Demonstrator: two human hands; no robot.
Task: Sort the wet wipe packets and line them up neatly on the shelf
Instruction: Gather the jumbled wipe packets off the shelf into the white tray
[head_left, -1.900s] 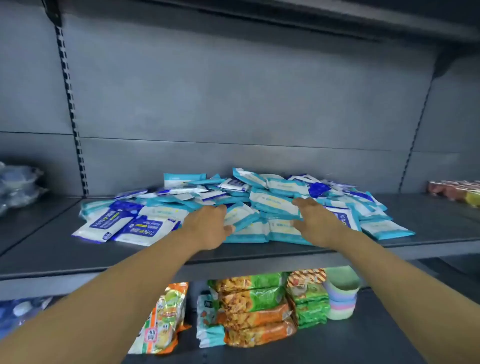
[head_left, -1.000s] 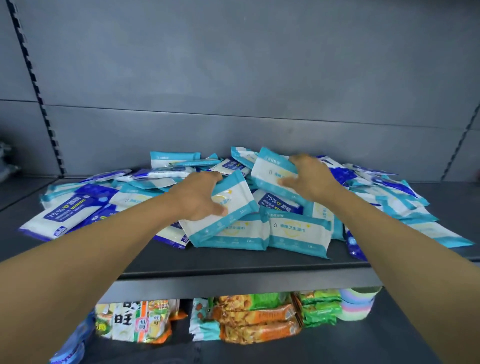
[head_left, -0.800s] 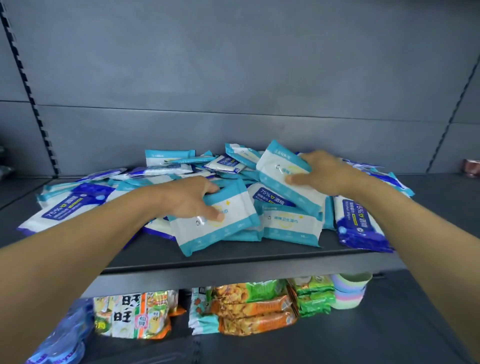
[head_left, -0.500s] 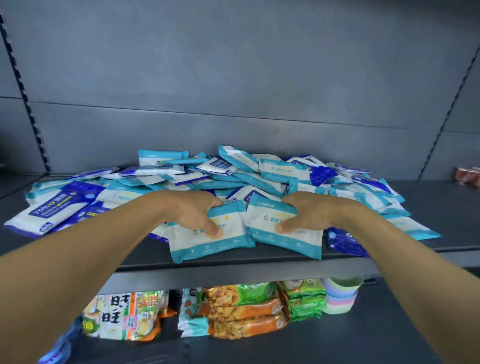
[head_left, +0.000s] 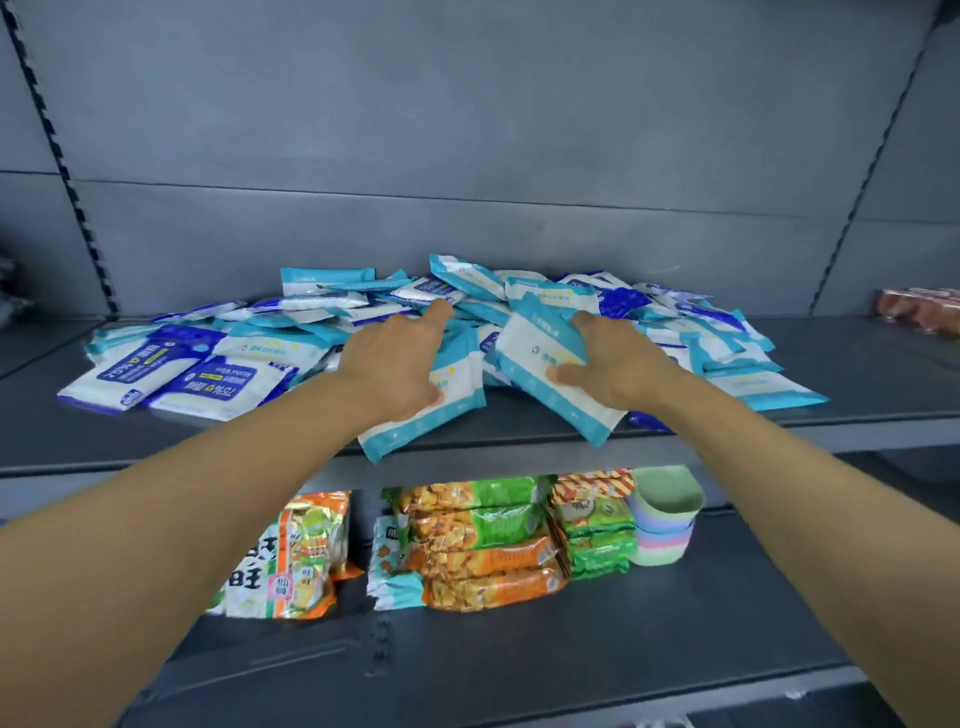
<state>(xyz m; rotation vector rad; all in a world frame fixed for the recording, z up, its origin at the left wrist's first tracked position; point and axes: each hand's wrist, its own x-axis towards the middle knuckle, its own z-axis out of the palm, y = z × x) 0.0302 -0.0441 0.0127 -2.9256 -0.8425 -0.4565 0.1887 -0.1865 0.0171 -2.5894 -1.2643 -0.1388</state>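
Note:
A loose pile of wet wipe packets (head_left: 519, 301) covers the middle of the grey shelf (head_left: 857, 364). Teal-and-white ones are mixed with dark-blue-and-white ones (head_left: 218, 382). My left hand (head_left: 397, 364) holds a teal-and-white packet (head_left: 415, 428) at the shelf's front edge, its corner hanging over the lip. That hand's index finger stretches forward to the pile. My right hand (head_left: 621, 364) grips another teal-and-white packet (head_left: 540, 364), thumb on its face, tilted up with its lower corner over the edge.
On the shelf below lie snack bags (head_left: 478, 540) and a stack of pastel cups (head_left: 667, 519). A reddish pack (head_left: 919, 309) sits at the far right of the upper shelf. Grey back panels close the rear.
Half a second ago both packets lay flat side by side at the front edge. The right one is now raised and tilted, and my left index finger has stretched towards the pile.

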